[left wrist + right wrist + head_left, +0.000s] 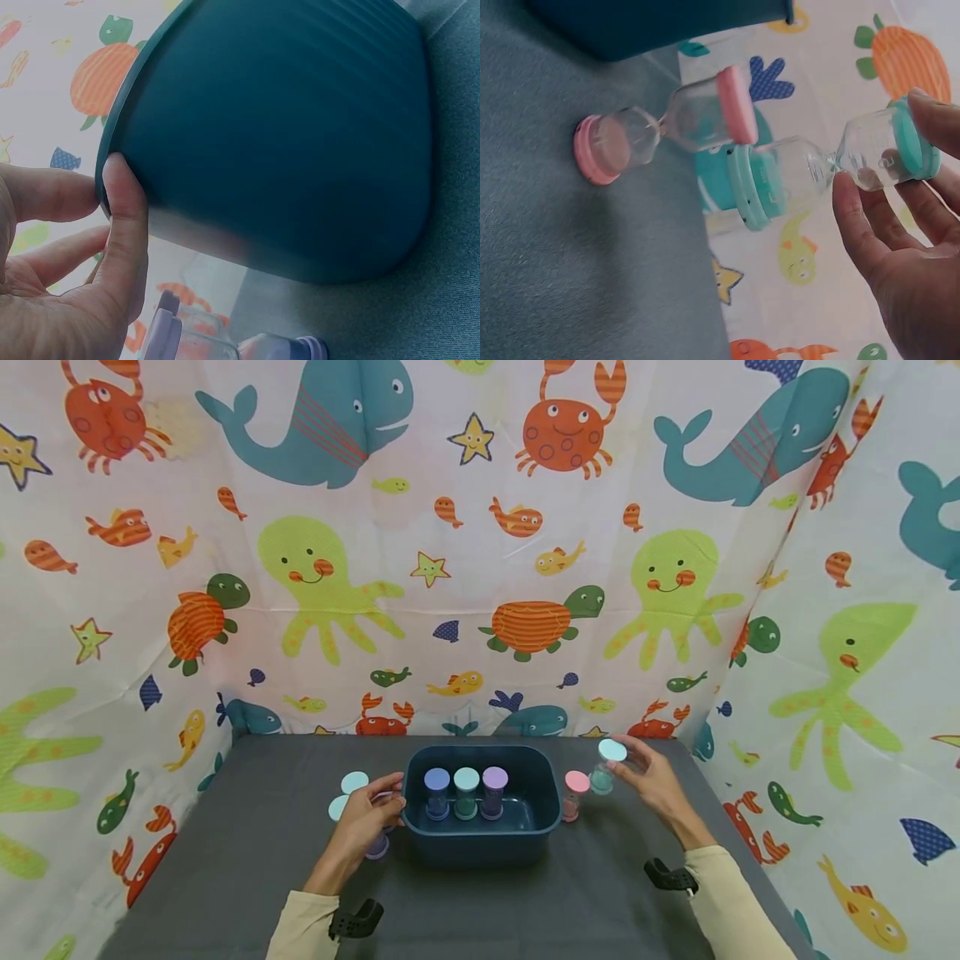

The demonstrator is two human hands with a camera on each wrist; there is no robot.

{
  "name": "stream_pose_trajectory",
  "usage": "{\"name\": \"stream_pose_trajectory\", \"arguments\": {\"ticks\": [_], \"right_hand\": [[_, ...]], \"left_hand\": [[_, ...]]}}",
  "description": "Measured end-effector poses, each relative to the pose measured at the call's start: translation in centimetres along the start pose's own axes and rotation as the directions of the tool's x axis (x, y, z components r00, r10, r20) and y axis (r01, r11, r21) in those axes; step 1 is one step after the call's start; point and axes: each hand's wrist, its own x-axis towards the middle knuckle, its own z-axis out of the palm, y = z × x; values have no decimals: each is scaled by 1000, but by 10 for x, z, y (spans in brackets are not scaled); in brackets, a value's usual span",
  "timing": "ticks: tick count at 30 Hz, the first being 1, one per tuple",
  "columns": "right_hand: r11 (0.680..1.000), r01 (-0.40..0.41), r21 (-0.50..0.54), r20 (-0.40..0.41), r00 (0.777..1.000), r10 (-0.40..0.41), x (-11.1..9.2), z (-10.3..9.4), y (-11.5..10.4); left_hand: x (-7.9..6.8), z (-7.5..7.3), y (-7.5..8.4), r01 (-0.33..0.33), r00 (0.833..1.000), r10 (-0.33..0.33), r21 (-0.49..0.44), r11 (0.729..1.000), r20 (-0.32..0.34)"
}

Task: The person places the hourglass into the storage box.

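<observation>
My left hand pinches the left rim of a dark blue bin, thumb and fingers on either side of the edge in the left wrist view. Inside the bin stand a blue-capped sand timer, a green one and a purple one. On the right, my right hand holds a teal sand timer by its upper end, raised off the table. A pink sand timer stands upright between that timer and the bin.
Left of the bin, partly behind my left hand, are sand timers with pale teal caps and a purple sand timer. A grey table lies beneath everything. A curtain printed with sea animals hangs behind and at the sides.
</observation>
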Motion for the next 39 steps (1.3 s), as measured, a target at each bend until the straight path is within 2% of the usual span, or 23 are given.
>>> {"name": "stream_pose_trajectory", "arguments": {"ticks": [10,23,31,39], "right_hand": [[999,-5,-51,1,1000,5,-1,3,-15],[999,6,-41,-15,1000,-7,2,1,-15],[998,-25,-56,-29,999,23,6,-3,-10],[998,-51,-47,-65,997,47,9,-5,-10]], "left_hand": [[-1,-1,2,-2,1000,2,-11,1000,0],[2,-3,2,18,1000,-18,-7,1000,7],[3,-1,5,2,1000,-2,1,1000,11],[-2,0,4,2,1000,-2,7,1000,13]]}}
